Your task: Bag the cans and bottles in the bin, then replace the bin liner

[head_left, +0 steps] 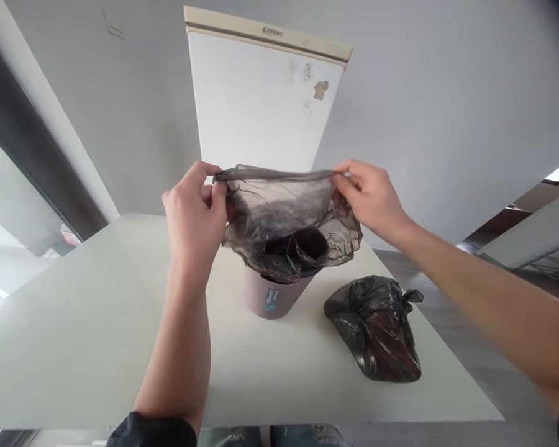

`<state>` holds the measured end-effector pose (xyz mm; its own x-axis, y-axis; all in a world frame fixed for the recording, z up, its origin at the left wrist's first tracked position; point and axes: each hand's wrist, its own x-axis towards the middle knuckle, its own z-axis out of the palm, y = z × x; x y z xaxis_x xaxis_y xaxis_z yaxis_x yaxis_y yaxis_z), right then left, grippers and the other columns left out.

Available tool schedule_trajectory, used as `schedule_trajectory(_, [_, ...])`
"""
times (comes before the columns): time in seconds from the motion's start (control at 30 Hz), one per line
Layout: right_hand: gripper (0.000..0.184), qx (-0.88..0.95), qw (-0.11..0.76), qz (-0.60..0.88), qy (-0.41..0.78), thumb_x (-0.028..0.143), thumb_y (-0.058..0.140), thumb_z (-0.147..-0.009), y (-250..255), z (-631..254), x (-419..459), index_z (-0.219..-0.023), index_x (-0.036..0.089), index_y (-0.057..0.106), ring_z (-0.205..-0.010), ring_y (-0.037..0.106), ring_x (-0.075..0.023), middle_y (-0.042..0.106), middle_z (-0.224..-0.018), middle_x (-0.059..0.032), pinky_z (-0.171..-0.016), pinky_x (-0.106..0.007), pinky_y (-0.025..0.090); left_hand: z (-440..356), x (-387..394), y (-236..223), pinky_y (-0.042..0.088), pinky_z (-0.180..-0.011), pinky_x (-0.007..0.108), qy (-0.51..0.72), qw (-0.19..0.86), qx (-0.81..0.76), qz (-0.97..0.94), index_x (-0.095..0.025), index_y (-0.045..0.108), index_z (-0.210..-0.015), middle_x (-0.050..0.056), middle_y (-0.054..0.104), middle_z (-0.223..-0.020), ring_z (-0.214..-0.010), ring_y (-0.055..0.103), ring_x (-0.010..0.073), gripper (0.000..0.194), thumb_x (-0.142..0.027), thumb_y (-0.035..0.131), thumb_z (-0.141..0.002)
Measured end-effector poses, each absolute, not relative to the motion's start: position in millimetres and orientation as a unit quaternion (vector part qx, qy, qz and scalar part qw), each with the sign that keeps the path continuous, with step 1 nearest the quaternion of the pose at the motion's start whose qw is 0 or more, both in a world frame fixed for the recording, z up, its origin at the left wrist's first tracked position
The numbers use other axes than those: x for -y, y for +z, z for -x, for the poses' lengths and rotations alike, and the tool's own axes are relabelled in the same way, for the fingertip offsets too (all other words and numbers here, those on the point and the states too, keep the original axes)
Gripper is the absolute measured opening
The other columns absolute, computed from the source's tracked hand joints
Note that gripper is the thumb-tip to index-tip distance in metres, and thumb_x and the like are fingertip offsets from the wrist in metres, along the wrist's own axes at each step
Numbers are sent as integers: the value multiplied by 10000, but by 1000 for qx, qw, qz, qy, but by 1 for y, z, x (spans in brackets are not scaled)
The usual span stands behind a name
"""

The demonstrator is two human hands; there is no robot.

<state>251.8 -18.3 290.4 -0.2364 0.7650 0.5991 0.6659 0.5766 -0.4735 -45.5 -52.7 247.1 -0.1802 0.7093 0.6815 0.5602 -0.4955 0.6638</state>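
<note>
Stretching the dark bag (pixel 284 202) taut, here's the left hand (pixel 193 214) pinching its edge at nine o'clock, the right hand (pixel 372 195) gripping at three! Below, the bag sags into the mouth of the bin (pixel 277 298), upright on the table (pixel 97 335). Knotted sack (pixel 377 332) sits at the bin's four o'clock, fridge (pixel 265 105) at twelve.

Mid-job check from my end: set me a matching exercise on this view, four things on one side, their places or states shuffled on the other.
1. left hand
2. bin
3. tied bag
4. fridge

A. lies on the table, dark and knotted
B. white front, with a brownish patch
C. pinches one end of the stretched edge of the open bag
D. pinkish, with a label on its side

Pairs: 1-C, 2-D, 3-A, 4-B
</note>
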Motion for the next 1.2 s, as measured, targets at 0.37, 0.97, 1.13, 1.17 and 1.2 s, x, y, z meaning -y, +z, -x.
schedule_trajectory(0.37, [349,776,490,397,7,607,588,-1022,319,-246,-8,-1001,261,631,-563,471,-138,494,-640,28,-554,-294,384,61,60,251,600,-766,321,672,160,-407,-598,-261,596,-1059,23,708,-932,-855,707,175,190,-412,649,-957])
schedule_trajectory(0.97, [470,904,103,395,127,469,384,-1112,288,-281,84,-1022,289,809,-781,689,-190,766,-901,-28,-737,-331,518,95,65,252,395,-535,293,304,205,-368,-855,-253,706,-715,7,616,-617,-535,501,140,428,-545,554,-989])
schedule_trajectory(1.13, [360,852,131,505,32,360,657,-944,252,-273,85,-1295,289,692,-816,679,-209,699,-1239,-72,-673,-341,536,83,58,244,394,-531,302,187,141,-479,-846,-316,748,-889,-24,645,-667,-546,547,159,247,-547,660,-900])
schedule_trajectory(1.17, [498,849,124,512,45,346,699,-896,248,-273,82,-1386,295,629,-816,672,-208,658,-1300,-88,-664,-342,543,84,57,242,429,-564,308,177,134,-497,-839,-336,758,-988,-18,688,-744,-605,601,179,266,-566,673,-885])
schedule_trajectory(1.2, [639,845,116,517,67,339,734,-854,245,-273,79,-1466,302,557,-815,665,-207,618,-1339,-104,-648,-340,548,84,56,240,469,-616,315,173,131,-510,-832,-356,748,-1109,-8,727,-843,-704,657,206,341,-592,683,-871])
